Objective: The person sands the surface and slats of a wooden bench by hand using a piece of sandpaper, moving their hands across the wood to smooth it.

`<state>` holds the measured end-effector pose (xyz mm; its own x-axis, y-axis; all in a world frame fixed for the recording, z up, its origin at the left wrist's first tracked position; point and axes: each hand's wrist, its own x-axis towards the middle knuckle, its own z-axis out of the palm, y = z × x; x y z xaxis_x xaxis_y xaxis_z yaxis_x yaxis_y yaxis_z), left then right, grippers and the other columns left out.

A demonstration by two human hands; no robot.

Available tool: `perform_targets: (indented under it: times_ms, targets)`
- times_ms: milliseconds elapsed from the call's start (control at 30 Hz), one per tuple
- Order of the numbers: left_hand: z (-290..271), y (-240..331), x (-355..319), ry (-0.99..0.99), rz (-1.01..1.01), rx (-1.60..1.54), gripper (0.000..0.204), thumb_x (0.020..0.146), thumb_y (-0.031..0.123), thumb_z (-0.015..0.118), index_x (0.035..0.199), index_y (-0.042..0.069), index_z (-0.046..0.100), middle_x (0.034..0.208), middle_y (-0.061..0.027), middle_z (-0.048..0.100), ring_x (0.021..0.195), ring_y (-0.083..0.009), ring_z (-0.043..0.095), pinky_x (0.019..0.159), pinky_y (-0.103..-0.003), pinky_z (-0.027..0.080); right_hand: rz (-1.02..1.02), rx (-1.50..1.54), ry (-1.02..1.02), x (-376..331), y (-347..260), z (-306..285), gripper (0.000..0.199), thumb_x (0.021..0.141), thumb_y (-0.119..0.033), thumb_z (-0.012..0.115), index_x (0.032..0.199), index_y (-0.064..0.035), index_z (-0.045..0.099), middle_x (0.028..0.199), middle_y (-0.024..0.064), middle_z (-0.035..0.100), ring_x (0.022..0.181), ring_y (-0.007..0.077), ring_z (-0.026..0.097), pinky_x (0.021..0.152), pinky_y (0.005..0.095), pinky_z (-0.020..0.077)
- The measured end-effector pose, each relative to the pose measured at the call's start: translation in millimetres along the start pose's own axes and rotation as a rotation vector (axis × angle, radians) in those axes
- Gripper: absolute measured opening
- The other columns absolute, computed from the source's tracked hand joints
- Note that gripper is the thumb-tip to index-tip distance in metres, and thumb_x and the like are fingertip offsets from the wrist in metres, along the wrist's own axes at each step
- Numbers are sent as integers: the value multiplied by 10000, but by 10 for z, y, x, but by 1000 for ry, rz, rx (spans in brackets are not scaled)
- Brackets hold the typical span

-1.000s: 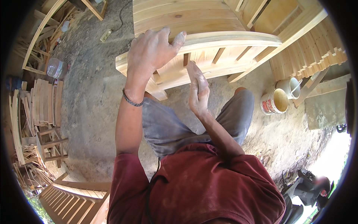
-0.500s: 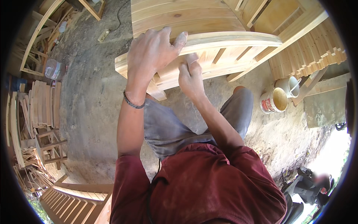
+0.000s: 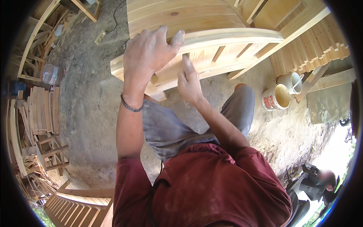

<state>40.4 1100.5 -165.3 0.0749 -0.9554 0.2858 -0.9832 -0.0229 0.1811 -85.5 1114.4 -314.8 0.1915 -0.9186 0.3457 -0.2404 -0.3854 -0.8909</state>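
A pale wooden furniture frame with a curved top rail and several slats stands in front of me, joined to a broad plank surface. My left hand is closed over the left part of the top rail, its thumb lying along the upper edge. Lower down, in front of the slats, my right hand is closed with the fingertips up against the wood. Those fingertips are smeared by motion, so whatever they pinch cannot be made out. Pale dust coats both hands.
Two buckets stand on the floor to the right, beside stacked wooden pieces. Planks and a clear plastic jug are at left. A slatted wooden piece lies at lower left. A power socket block rests on the floor.
My right hand has shifted slightly left along the slats, still closed. My left hand keeps its grip on the rail. The whole view has shifted a little.
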Motion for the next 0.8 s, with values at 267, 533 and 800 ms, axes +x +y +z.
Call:
perform_targets:
  times_ms: [267,533,800]
  targets:
    - [-76,49,-20,-148,-80,-4,538,946,549,582,1075,53,744,744,-203,707,787,-395,715,718,-463,571,-49,-30,11,30,71,19,450,858,42,475,1308,46,482,965,366,604,875,551,603,763,503,502]
    - [-47,18,31,-73,-40,-7,568,947,549,574,1101,28,739,824,-241,715,844,-408,719,764,-475,569,-136,-37,34,14,91,-10,534,869,55,469,1402,39,441,916,377,602,781,527,610,700,502,502]
    - [-58,27,-4,-63,-45,-7,552,950,539,575,1093,33,743,819,-233,717,841,-407,718,746,-462,573,-138,-72,15,-8,105,-31,605,866,55,470,1466,5,405,851,345,613,701,503,614,634,480,497]
